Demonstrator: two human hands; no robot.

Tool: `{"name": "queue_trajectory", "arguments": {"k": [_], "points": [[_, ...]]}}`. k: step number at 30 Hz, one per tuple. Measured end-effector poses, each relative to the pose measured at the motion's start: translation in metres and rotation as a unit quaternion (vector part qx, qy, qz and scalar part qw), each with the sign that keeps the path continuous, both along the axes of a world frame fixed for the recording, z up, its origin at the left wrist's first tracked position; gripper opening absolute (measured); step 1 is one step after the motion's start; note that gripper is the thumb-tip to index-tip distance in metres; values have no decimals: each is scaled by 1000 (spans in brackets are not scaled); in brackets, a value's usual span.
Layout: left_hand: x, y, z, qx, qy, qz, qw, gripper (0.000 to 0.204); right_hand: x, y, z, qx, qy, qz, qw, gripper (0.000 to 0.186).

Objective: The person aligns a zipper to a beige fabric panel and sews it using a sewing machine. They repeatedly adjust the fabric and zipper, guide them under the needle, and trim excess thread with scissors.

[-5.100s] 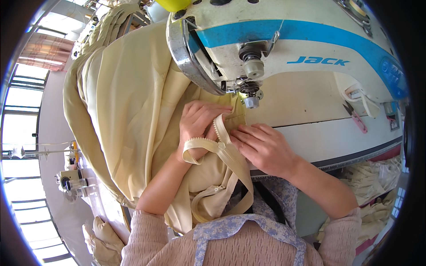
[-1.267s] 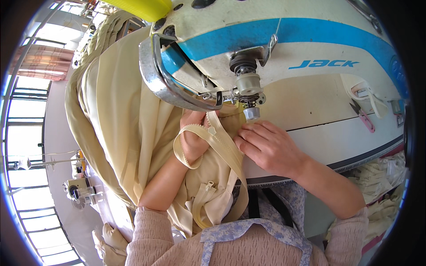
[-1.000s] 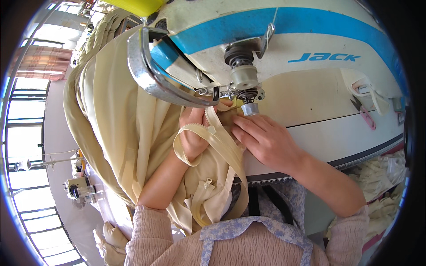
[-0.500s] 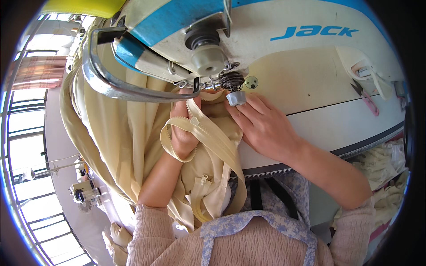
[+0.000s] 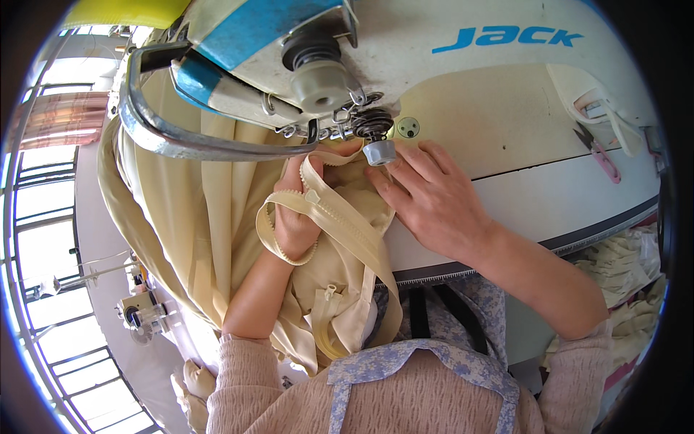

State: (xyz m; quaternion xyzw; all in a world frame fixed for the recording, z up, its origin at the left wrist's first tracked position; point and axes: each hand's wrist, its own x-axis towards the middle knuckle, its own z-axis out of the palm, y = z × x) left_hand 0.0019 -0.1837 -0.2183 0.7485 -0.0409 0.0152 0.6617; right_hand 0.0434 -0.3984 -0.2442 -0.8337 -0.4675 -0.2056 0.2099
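Observation:
Cream fabric (image 5: 210, 239) lies under the sewing machine's head (image 5: 238, 50) and drapes toward my lap. A cream zipper (image 5: 347, 220) with chunky teeth runs from near the needle area, loops about my left wrist and hangs down over the fabric. My left hand (image 5: 295, 220) is closed on the zipper's upper part beside the needle area; the tape and the metal lever (image 5: 195, 145) partly cover its fingers. My right hand (image 5: 441, 202) lies flat, fingers apart, its fingertips at the fabric's edge beside the grey-capped tension knob (image 5: 379, 152). A zipper pull (image 5: 331, 291) shows lower on the fabric.
Pink-handled thread snips (image 5: 603, 163) lie on the machine table (image 5: 557, 195) at the right. A ruler strip (image 5: 578, 239) follows its front edge. Pale cloth pieces (image 5: 625, 267) are heaped beyond it at the right. A small winding device (image 5: 137, 315) stands at the left.
The machine head appears slightly farther left and up in the picture. My right hand's fingers have spread a little, while my left hand keeps its place by the zipper.

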Motion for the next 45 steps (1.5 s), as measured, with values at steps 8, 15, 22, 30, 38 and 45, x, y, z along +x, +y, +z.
{"name": "queue_trajectory", "arguments": {"k": [8,15,22,30,38,45], "points": [[5,1,-4,-12,-27,-9,1000,49,-1,1,0,-11,6,5,1000,30],[4,2,-2,92,-52,-2,994,50,-3,0,1,-33,-14,-10,999,33],[7,2,5,254,-66,-44,964,50,-3,0,3,-16,-4,-5,1000,28],[13,-9,12,398,-189,-36,897,28,-2,-2,3,-14,19,9,1000,24],[16,5,3,417,-276,4,866,24,-1,0,-2,47,-8,92,995,22],[10,13,-7,211,-68,80,972,22,0,-5,0,75,16,123,989,18]]}}
